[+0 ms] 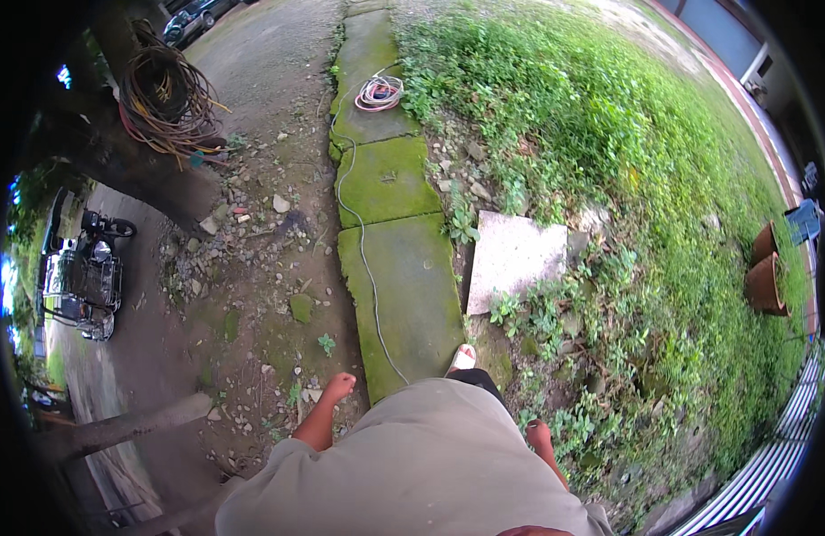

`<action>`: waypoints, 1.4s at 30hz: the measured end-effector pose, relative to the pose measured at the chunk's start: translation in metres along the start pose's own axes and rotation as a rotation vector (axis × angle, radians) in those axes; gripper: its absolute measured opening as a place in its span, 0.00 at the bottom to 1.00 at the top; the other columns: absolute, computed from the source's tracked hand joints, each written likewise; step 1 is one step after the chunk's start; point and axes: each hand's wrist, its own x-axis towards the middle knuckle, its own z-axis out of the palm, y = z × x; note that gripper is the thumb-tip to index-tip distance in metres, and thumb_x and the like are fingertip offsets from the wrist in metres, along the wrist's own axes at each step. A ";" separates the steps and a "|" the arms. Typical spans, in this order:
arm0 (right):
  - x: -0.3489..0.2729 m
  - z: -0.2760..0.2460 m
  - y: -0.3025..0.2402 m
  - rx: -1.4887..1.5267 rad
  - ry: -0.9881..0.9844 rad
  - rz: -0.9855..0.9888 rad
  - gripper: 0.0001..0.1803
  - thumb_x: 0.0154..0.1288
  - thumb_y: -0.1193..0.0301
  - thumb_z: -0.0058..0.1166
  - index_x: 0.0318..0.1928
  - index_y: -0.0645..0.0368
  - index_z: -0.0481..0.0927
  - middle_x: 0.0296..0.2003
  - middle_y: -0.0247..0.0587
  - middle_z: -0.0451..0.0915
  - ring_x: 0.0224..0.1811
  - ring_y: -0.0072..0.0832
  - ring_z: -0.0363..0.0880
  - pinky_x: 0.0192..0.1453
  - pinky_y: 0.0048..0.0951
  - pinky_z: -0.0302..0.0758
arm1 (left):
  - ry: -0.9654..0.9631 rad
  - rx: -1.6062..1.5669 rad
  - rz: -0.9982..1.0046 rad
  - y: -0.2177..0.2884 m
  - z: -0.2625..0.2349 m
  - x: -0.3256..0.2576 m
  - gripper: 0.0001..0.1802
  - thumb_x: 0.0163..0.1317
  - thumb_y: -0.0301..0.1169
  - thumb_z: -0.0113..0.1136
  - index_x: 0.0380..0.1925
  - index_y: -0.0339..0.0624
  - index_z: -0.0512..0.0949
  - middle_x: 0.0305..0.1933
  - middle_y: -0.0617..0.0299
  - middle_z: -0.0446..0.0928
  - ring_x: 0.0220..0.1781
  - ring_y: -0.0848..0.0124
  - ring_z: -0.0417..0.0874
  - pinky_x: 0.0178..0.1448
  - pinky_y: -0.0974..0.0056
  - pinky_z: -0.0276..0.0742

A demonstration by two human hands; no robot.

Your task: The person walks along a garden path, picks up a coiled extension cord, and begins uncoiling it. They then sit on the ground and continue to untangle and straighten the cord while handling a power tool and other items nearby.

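My left hand (pixel 341 387) hangs beside my body over bare soil and small stones, its fingers curled in and nothing visible in them. On the other side, my right hand (pixel 538 433) is lowered near leafy weeds, also curled, with nothing seen in it. Between them a mossy concrete path (pixel 404 295) leads away from me. A thin grey cable (pixel 365 255) runs along it and passes out of sight under my shirt's edge. Farther up the path lies a coil of white and reddish cable (pixel 379 92). Neither hand touches any of these.
A pale square slab (pixel 517 259) lies right of the path, among weeds. Coiled hoses or cables (pixel 167 103) hang on a tree trunk (pixel 153 179) at left. A motorcycle with a sidecar (pixel 82 277) stands beyond. Brown pots (pixel 766 284) are at far right; a wooden rail (pixel 126 427) is lower left.
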 end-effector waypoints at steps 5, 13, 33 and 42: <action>0.184 -0.093 -0.132 -0.532 -0.264 -0.106 0.20 0.61 0.61 0.60 0.48 0.61 0.89 0.51 0.55 0.88 0.55 0.52 0.86 0.59 0.47 0.82 | -0.050 -0.007 -0.225 0.030 -0.024 -0.041 0.15 0.70 0.42 0.60 0.34 0.41 0.82 0.32 0.60 0.83 0.28 0.69 0.82 0.35 0.58 0.80; 0.340 -0.239 -0.569 0.269 0.083 -0.393 0.19 0.67 0.67 0.62 0.56 0.60 0.85 0.36 0.46 0.89 0.35 0.26 0.87 0.43 0.30 0.82 | 0.008 -0.286 -0.302 0.095 -0.076 0.049 0.15 0.72 0.42 0.58 0.32 0.42 0.81 0.29 0.61 0.81 0.26 0.70 0.80 0.32 0.60 0.77; 0.595 -0.308 -1.057 0.403 -0.118 -0.171 0.16 0.67 0.70 0.64 0.49 0.69 0.86 0.28 0.44 0.86 0.23 0.28 0.85 0.29 0.30 0.80 | 0.359 -0.486 0.040 0.582 -0.560 0.623 0.15 0.74 0.37 0.61 0.55 0.44 0.84 0.40 0.64 0.87 0.35 0.74 0.86 0.40 0.68 0.79; 0.674 -0.609 -1.499 0.381 0.249 -0.680 0.21 0.75 0.63 0.60 0.61 0.62 0.83 0.38 0.38 0.86 0.34 0.22 0.79 0.40 0.26 0.77 | -0.041 -0.457 -0.237 0.656 -0.523 0.658 0.13 0.73 0.40 0.61 0.40 0.42 0.83 0.34 0.64 0.84 0.30 0.73 0.84 0.32 0.66 0.77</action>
